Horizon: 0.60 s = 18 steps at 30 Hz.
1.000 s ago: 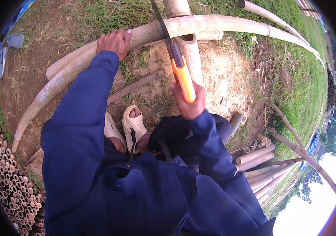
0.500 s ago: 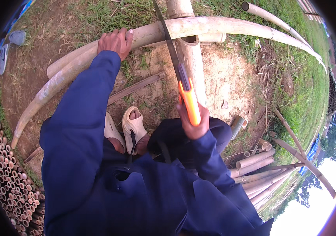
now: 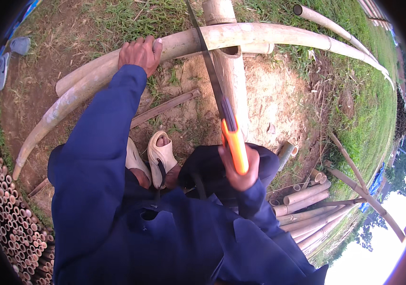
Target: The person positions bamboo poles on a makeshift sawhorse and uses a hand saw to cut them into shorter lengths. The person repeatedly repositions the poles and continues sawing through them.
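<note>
Up at twelve o'clock, our bamboo pole (image 3: 269,34) runs nine-to-three-ish, nearer left hand (image 3: 140,55) gripping it, right hand (image 3: 242,179) clutching the saw (image 3: 214,78).

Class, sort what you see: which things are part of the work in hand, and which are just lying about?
In the work:
orange-handled saw, in the right hand
long bamboo pole, under the blade, left hand on it

Lying about:
split bamboo strip on the ground
shoes at far left
cut bamboo lengths at right
</note>
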Tool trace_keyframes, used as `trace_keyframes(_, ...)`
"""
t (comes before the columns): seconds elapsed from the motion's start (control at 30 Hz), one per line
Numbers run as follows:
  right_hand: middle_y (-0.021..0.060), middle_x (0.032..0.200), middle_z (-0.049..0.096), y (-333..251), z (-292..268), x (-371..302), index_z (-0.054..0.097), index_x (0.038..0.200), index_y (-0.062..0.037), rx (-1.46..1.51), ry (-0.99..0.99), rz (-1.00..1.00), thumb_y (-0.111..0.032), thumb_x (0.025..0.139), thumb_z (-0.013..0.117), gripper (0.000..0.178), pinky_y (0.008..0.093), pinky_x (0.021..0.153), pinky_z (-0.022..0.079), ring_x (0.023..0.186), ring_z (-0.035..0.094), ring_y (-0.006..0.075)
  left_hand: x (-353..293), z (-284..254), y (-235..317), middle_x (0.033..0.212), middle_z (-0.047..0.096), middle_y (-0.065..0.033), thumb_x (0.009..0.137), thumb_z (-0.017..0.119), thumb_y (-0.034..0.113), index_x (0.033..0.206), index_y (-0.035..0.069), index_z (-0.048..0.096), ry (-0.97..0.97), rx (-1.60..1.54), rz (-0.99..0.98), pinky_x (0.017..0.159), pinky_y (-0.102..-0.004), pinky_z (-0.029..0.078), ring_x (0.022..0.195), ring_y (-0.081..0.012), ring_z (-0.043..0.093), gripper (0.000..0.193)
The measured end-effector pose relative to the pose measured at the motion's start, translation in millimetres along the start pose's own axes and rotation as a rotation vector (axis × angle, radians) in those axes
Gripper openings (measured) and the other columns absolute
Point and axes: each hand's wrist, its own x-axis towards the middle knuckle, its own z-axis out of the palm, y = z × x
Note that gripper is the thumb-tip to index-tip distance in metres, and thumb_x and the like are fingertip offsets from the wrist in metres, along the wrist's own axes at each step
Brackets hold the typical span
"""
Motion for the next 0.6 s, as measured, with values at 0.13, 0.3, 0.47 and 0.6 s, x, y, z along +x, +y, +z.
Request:
trace_keyframes(0.13,0.014,0.082,0.073,14,-16,-31,0.07,0.122,0.0031,-0.094,0.043,-0.144,-0.008,0.095,0.071,0.029,0.0335,0.071,0.055,0.073,0.072,0.0215,-5,2,8,0.103,0.073,-0.0181,0.107,0.043,0.045,0.116,0.009,0.071,0.053,0.014,-0.007,0.099,-0.0486,0.049,0.098,-0.0361,0.071,0.046)
trace_keyframes(0.3,0.0074,0.059,0.055,12,35,118,0.063,0.084,0.002,0.061,0.073,-0.203,-0.013,0.096,0.074,0.022,0.036,0.052,0.042,0.053,0.048,0.0158,10,0,9,0.104,0.073,-0.018,0.108,0.042,0.045,0.118,0.01,0.07,0.004,0.0,0.038,0.099,-0.0486,0.048,0.099,-0.0366,0.071,0.045)
trace_keyframes(0.47,0.0127,0.078,0.071,3,0,7,0.072,0.108,0.0029,0.001,0.002,0.007,-0.011,0.095,0.073,0.019,0.0333,0.065,0.054,0.067,0.068,0.0185,-1,-1,2,0.107,0.072,-0.0164,0.109,0.043,0.041,0.117,0.01,0.069,-0.004,0.018,-0.007,0.097,-0.048,0.048,0.098,-0.0382,0.069,0.041)
trace_keyframes(0.6,0.0151,0.096,0.075,5,-17,-29,0.069,0.123,0.0024,-0.113,0.028,-0.11,-0.009,0.095,0.071,0.03,0.0314,0.074,0.056,0.079,0.073,0.0217,-4,3,10,0.107,0.072,-0.0157,0.108,0.044,0.04,0.117,0.011,0.069,0.038,0.025,-0.003,0.097,-0.048,0.047,0.099,-0.0365,0.069,0.039)
